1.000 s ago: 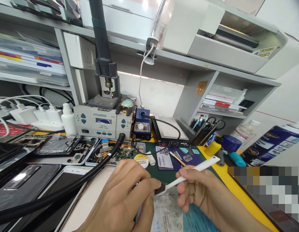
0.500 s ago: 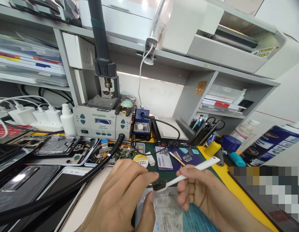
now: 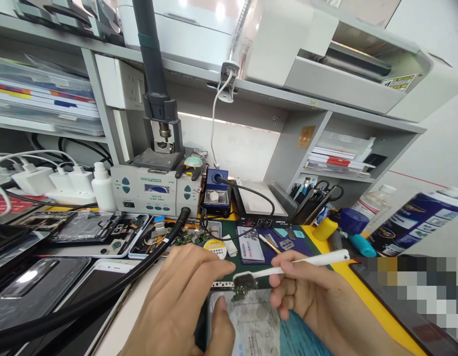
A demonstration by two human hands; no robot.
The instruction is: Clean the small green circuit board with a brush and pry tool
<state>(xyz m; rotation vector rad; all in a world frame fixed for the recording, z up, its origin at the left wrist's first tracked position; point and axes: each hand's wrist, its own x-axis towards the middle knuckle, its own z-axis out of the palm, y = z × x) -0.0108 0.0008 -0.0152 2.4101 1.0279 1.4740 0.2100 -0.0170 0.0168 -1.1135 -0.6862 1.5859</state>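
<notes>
My right hand [image 3: 310, 296] grips a white brush [image 3: 306, 263] shaped like a toothbrush, its dark bristles resting on a small circuit board [image 3: 240, 291]. My left hand [image 3: 184, 301] pinches the left end of that small board with thumb and forefinger. Under both lies a phone [image 3: 247, 326] with a pale, printed film on its face, set on the dark green mat [image 3: 251, 269].
A hot-air rework station [image 3: 154, 188] stands at the back with a thick black hose [image 3: 103, 291] running forward on the left. Opened phones [image 3: 99, 230] lie at left. A solder iron stand [image 3: 217, 193], a heating plate [image 3: 260, 202], a spray can [image 3: 417, 217] and a yellow-capped bottle [image 3: 325, 228] sit nearby.
The brush head has slid right and down off my left fingertips onto the small board, and the handle now lies flatter. The small board's right end is now exposed.
</notes>
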